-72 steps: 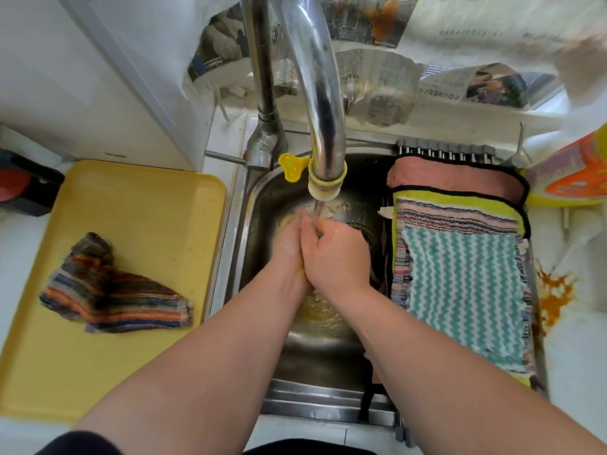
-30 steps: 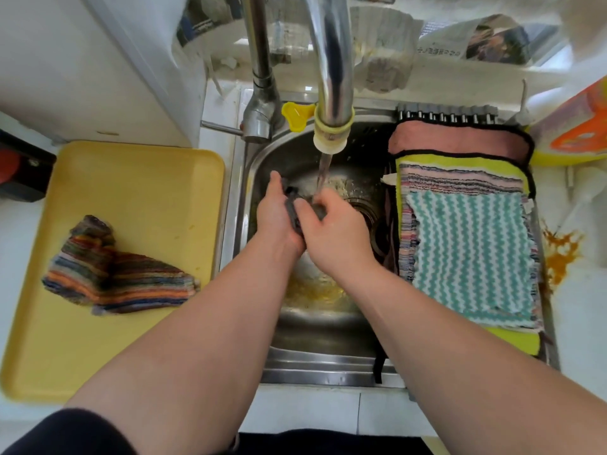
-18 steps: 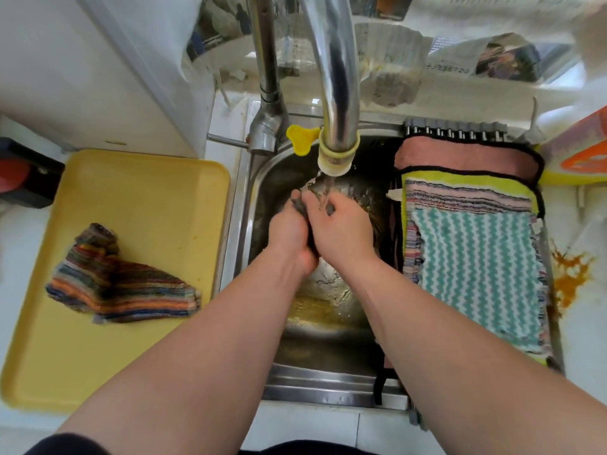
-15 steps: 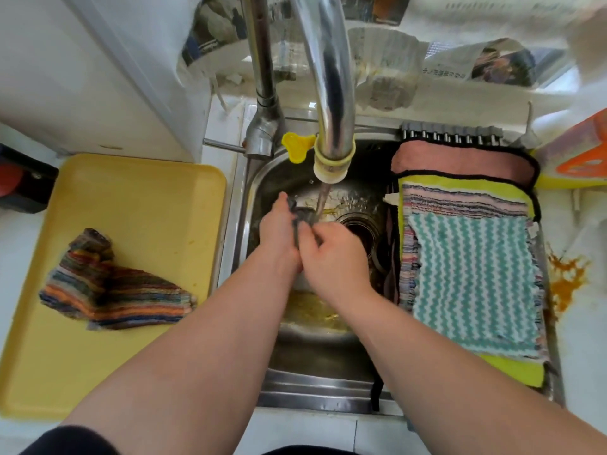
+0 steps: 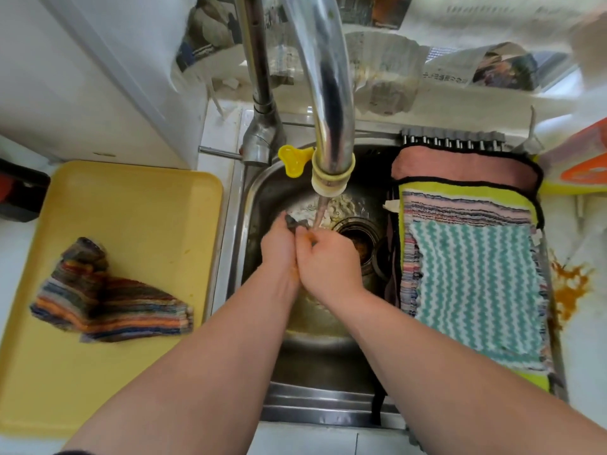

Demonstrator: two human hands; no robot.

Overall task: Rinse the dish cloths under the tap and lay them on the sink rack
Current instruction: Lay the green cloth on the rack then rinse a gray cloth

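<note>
White bench (image 5: 584, 356), glossy, marked by an orange-brown stain (image 5: 571, 284) at its right side. White cabinet panel (image 5: 82, 77), upper left, rising from the bench. White ledge (image 5: 460, 110) along the back, newspaper sheets (image 5: 377, 70) hanging above it. Yellow tray (image 5: 131, 208) on the bench at left. Bright daylight from upper right.
</note>
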